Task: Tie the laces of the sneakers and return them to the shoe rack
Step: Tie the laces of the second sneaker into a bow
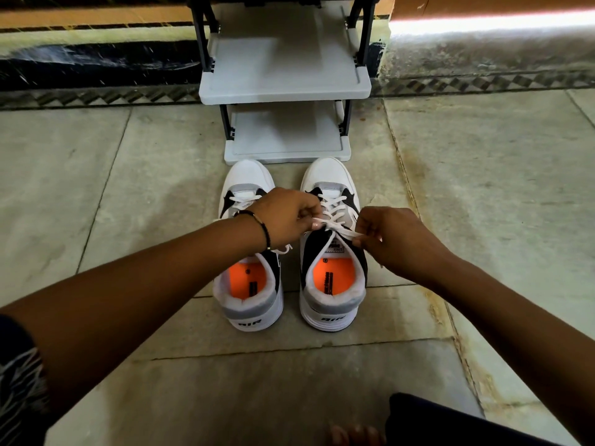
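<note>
Pinching right sneaker (333,252) laces (335,228), left hand (286,214) and right hand (392,235), grey shoe rack (283,88) just beyond the toes

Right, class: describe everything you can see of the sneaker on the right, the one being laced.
The right sneaker stands upright on the stone floor, toe towards the shoe rack, beside its twin. It looks like white leather with black and grey panels, an orange insole and "AIR" on the heel. The left hand and right hand pinch its white laces over the tongue.
</note>
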Motion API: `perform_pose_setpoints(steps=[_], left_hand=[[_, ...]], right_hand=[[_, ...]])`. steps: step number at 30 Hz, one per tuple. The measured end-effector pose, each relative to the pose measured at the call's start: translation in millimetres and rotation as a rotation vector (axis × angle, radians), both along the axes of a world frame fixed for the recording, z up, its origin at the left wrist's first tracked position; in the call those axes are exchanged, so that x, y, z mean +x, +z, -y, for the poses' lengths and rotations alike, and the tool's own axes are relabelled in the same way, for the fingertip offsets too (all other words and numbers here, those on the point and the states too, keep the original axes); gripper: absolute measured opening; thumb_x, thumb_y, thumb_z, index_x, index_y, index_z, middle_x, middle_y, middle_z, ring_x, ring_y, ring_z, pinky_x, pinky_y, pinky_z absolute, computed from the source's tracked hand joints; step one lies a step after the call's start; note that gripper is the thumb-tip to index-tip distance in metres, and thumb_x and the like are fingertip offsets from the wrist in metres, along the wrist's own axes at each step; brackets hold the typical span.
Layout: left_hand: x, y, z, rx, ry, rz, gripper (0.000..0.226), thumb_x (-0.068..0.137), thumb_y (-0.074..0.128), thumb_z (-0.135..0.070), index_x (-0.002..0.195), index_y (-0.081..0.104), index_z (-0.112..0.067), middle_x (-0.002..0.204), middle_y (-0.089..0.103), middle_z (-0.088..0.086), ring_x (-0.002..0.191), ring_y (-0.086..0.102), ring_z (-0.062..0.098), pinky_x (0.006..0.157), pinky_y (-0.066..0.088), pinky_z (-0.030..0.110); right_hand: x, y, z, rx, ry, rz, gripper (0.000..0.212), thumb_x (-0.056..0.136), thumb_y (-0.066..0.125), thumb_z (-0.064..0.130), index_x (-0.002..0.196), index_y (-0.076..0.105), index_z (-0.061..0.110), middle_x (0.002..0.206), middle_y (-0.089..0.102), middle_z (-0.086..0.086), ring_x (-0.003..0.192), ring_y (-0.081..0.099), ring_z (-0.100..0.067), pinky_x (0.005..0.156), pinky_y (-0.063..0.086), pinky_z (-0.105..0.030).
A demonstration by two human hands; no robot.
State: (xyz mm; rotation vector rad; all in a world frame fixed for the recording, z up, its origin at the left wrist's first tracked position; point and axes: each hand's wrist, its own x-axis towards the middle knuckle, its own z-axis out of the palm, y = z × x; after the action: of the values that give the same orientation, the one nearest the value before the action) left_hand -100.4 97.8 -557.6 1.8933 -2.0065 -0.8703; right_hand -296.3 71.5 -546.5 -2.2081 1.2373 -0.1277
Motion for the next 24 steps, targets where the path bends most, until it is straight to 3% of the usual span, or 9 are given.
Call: perform_pose_setpoints(steps=[2, 5, 7, 11, 14, 17, 19, 24], left_hand=[[0.7, 1.2, 0.1, 0.029, 0.010, -0.055, 0.012, 0.084, 0.062, -0.021, 0.093, 0.066, -0.014, 0.086, 0.063, -0.001, 0.090, 0.061, 0.020, 0.078, 0.043, 0.023], [0.5, 3.6, -0.3, 0.026, 0.017, -0.113, 0.008, 0.086, 0.061, -0.023, 0.086, 0.064, -0.016, 0.078, 0.053, -0.008, 0.080, 0.053, 0.013, 0.066, 0.039, 0.019], [3.6, 3.1, 0.1, 0.021, 0.010, -0.102, 0.006, 0.088, 0.058, -0.022, 0.084, 0.062, -0.020, 0.079, 0.056, -0.006, 0.080, 0.053, 0.013, 0.064, 0.037, 0.019], [13.0, 1.2, 0.8, -0.010, -0.132, 0.283, 0.016, 0.092, 0.044, -0.018, 0.093, 0.060, -0.015, 0.090, 0.067, 0.011, 0.090, 0.060, 0.030, 0.070, 0.035, 0.028], [14.8, 0.6, -1.8, -0.014, -0.245, 0.532, 0.014, 0.090, 0.043, -0.015, 0.094, 0.056, -0.016, 0.096, 0.068, 0.012, 0.094, 0.060, 0.032, 0.071, 0.030, 0.030], [9.6, 4.3, -3.8, -0.030, -0.344, 0.729, 0.013, 0.085, 0.049, -0.013, 0.097, 0.053, -0.019, 0.099, 0.067, 0.009, 0.099, 0.060, 0.031, 0.085, 0.038, 0.037], [8.2, 7.2, -3.8, -0.036, -0.364, 0.808, 0.018, 0.084, 0.048, -0.011, 0.100, 0.053, -0.020, 0.101, 0.066, 0.008, 0.100, 0.059, 0.030, 0.090, 0.037, 0.038], [9.9, 13.1, -8.9, -0.093, -0.353, 0.849, 0.019, 0.085, 0.046, -0.009, 0.098, 0.055, -0.020, 0.098, 0.066, 0.006, 0.097, 0.060, 0.031, 0.084, 0.040, 0.037]], right_hand=[[-0.6, -1.8, 1.1, 0.053, -0.013, 0.018, 0.011, 0.085, 0.062, 0.019, 0.076, 0.056, 0.015, 0.074, 0.064, -0.006, 0.062, 0.055, -0.019, 0.053, 0.039, -0.026], [-2.2, -4.9, 3.7, 0.079, -0.057, 0.059, 0.010, 0.087, 0.060, 0.018, 0.077, 0.058, 0.017, 0.066, 0.059, 0.003, 0.058, 0.049, -0.006, 0.047, 0.033, -0.012], [-4.2, -6.4, 6.2, 0.053, -0.081, 0.059, 0.010, 0.087, 0.058, 0.014, 0.079, 0.064, 0.015, 0.064, 0.058, 0.004, 0.059, 0.049, -0.010, 0.047, 0.031, -0.012], [-13.2, -13.3, 10.2, -0.138, 0.040, -0.032, 0.016, 0.083, 0.055, 0.000, 0.083, 0.069, 0.007, 0.078, 0.068, -0.010, 0.072, 0.059, -0.027, 0.062, 0.046, -0.032], [-18.2, -18.0, 8.4, -0.202, 0.090, -0.099, 0.016, 0.084, 0.053, 0.003, 0.082, 0.068, 0.008, 0.074, 0.060, -0.005, 0.073, 0.058, -0.030, 0.062, 0.047, -0.038], [-18.6, -21.0, 7.1, -0.249, 0.104, -0.150, 0.018, 0.085, 0.051, 0.003, 0.084, 0.068, 0.012, 0.072, 0.049, 0.004, 0.073, 0.058, -0.028, 0.057, 0.042, -0.034], [-18.9, -19.7, 9.5, -0.274, 0.093, -0.191, 0.023, 0.083, 0.050, 0.000, 0.086, 0.068, 0.014, 0.074, 0.051, 0.003, 0.072, 0.057, -0.027, 0.053, 0.035, -0.028], [-19.7, -12.3, 11.8, -0.299, 0.073, -0.250, 0.033, 0.079, 0.046, -0.005, 0.089, 0.068, 0.017, 0.073, 0.046, 0.004, 0.066, 0.046, -0.022, 0.044, 0.020, -0.022]])
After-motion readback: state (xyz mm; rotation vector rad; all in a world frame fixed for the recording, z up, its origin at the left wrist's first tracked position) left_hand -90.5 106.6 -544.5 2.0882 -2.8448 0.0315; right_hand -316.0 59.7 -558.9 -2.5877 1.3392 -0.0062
